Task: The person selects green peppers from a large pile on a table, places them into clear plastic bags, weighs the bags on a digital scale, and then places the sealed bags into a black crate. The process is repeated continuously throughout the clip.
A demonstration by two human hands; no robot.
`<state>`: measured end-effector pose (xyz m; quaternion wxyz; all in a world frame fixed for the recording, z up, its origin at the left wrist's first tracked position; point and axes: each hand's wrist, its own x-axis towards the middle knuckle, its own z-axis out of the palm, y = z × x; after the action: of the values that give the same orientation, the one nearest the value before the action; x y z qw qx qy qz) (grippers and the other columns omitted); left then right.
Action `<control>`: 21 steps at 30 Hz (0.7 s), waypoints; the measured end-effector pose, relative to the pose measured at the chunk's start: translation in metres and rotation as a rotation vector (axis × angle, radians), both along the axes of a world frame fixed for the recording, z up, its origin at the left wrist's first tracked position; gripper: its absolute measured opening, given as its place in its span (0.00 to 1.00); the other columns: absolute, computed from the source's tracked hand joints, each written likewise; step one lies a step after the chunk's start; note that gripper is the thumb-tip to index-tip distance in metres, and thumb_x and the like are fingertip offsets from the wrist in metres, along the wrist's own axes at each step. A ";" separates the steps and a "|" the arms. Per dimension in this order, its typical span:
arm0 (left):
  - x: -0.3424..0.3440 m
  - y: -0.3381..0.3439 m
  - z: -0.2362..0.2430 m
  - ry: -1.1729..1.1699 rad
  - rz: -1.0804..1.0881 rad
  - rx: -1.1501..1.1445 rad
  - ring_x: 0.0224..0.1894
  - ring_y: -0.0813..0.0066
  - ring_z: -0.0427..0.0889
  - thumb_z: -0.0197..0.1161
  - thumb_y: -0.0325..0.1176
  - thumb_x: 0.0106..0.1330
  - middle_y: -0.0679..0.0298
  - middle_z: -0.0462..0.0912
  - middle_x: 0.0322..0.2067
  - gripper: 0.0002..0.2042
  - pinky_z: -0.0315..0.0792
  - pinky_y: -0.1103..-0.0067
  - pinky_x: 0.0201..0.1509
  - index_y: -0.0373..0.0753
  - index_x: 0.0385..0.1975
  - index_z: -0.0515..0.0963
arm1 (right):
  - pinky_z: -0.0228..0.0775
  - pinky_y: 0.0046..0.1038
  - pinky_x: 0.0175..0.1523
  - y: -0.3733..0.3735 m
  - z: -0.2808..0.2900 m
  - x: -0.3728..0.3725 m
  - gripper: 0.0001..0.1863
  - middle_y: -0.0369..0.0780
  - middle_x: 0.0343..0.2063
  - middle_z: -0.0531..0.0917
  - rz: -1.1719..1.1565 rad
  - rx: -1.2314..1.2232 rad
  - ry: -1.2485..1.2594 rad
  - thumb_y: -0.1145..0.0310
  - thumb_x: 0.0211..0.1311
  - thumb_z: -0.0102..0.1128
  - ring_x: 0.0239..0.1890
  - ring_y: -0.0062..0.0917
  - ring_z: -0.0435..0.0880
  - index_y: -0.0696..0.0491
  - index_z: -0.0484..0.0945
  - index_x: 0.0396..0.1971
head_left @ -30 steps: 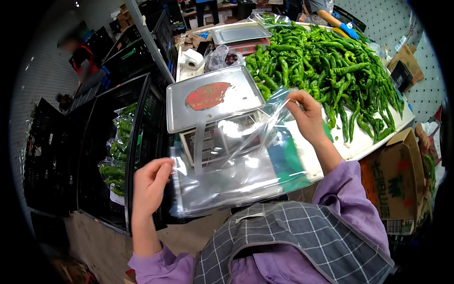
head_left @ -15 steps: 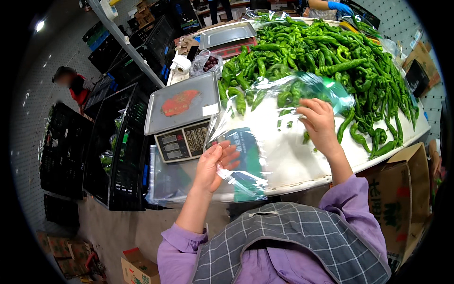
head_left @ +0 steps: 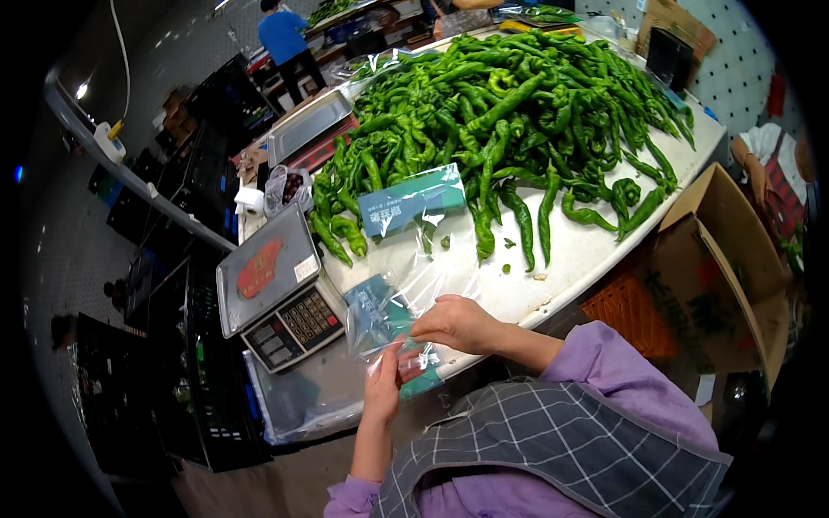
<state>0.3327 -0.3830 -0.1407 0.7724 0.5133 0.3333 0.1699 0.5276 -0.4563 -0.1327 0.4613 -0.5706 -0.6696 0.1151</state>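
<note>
A clear plastic bag (head_left: 414, 203) with a blue and green printed band stretches from my hands over the white table. My left hand (head_left: 382, 380) has its fingers closed on the bag's near end. Right beside it, my right hand (head_left: 458, 324) pinches the same end; the fingertips are partly hidden behind the film. The bag's printed end lies against the front of a large heap of long green peppers (head_left: 509, 112). Under my hands, more clear film with a printed band (head_left: 370, 304) lies at the table's near edge.
A digital scale (head_left: 298, 324) with a metal tray stands to the left, and a second scale (head_left: 306, 129) lies behind it. Nearby are a bag of dark red produce (head_left: 289, 188) and a white roll (head_left: 249, 202). Cardboard boxes (head_left: 725, 285) stand at right. A person in blue (head_left: 282, 39) stands far back.
My right hand has come down from over the peppers to beside my left hand. The bag's printed end now lies nearer the pepper heap's front. The view has turned toward the right.
</note>
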 end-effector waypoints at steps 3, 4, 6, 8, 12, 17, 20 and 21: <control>-0.038 0.011 -0.022 0.204 0.042 0.108 0.48 0.60 0.75 0.45 0.36 0.67 0.49 0.68 0.51 0.21 0.69 0.71 0.50 0.31 0.56 0.59 | 0.64 0.31 0.45 -0.004 -0.005 -0.012 0.06 0.36 0.24 0.81 -0.163 0.040 -0.073 0.68 0.50 0.56 0.32 0.29 0.78 0.51 0.79 0.29; -0.049 0.012 -0.026 0.281 0.076 0.145 0.50 0.58 0.73 0.48 0.34 0.66 0.48 0.68 0.51 0.21 0.68 0.70 0.52 0.30 0.56 0.59 | 0.64 0.31 0.46 -0.004 -0.007 -0.017 0.06 0.36 0.24 0.80 -0.223 0.058 -0.118 0.69 0.50 0.56 0.32 0.29 0.78 0.51 0.79 0.28; -0.052 -0.011 -0.006 0.516 0.341 1.042 0.54 0.55 0.69 0.52 0.31 0.60 0.46 0.66 0.52 0.22 0.63 0.67 0.56 0.33 0.55 0.62 | 0.62 0.34 0.49 -0.006 -0.012 -0.028 0.05 0.34 0.23 0.77 -0.325 0.087 -0.321 0.71 0.47 0.53 0.32 0.26 0.76 0.51 0.76 0.26; -0.049 -0.031 0.030 0.603 0.375 1.612 0.57 0.53 0.63 0.55 0.29 0.56 0.46 0.65 0.54 0.24 0.56 0.65 0.59 0.35 0.54 0.63 | 0.61 0.36 0.50 -0.012 -0.011 -0.048 0.05 0.34 0.24 0.76 -0.293 0.117 -0.365 0.71 0.47 0.53 0.34 0.26 0.76 0.51 0.74 0.27; -0.053 -0.017 0.031 0.740 0.138 1.731 0.55 0.53 0.66 0.55 0.28 0.54 0.52 0.70 0.51 0.21 0.57 0.64 0.58 0.38 0.51 0.68 | 0.61 0.36 0.52 -0.036 0.005 -0.092 0.06 0.34 0.26 0.74 -0.153 0.190 -0.407 0.71 0.47 0.55 0.35 0.24 0.75 0.49 0.74 0.28; -0.075 0.010 0.016 0.790 0.242 1.308 0.34 0.52 0.77 0.54 0.31 0.57 0.51 0.78 0.31 0.15 0.70 0.65 0.36 0.42 0.45 0.72 | 0.60 0.37 0.51 -0.068 0.018 -0.099 0.12 0.39 0.33 0.75 -0.358 0.111 -0.354 0.75 0.44 0.53 0.39 0.30 0.74 0.54 0.73 0.33; -0.054 -0.005 0.009 0.640 0.202 1.207 0.27 0.50 0.77 0.52 0.31 0.60 0.50 0.77 0.20 0.13 0.69 0.63 0.31 0.41 0.45 0.72 | 0.64 0.37 0.50 -0.087 0.041 -0.139 0.16 0.45 0.38 0.75 -0.041 0.125 -0.040 0.81 0.43 0.52 0.44 0.37 0.74 0.58 0.72 0.37; -0.048 -0.013 0.016 0.593 0.177 1.145 0.27 0.50 0.77 0.52 0.31 0.60 0.50 0.77 0.20 0.13 0.69 0.63 0.30 0.41 0.45 0.72 | 0.65 0.37 0.50 -0.089 0.042 -0.149 0.16 0.46 0.40 0.75 0.115 0.099 0.051 0.82 0.44 0.52 0.45 0.39 0.74 0.59 0.71 0.38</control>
<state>0.2849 -0.3957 -0.1250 0.2349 0.8396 0.4299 0.2348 0.3788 -0.5454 -0.0911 0.4985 -0.5044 -0.6943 0.1226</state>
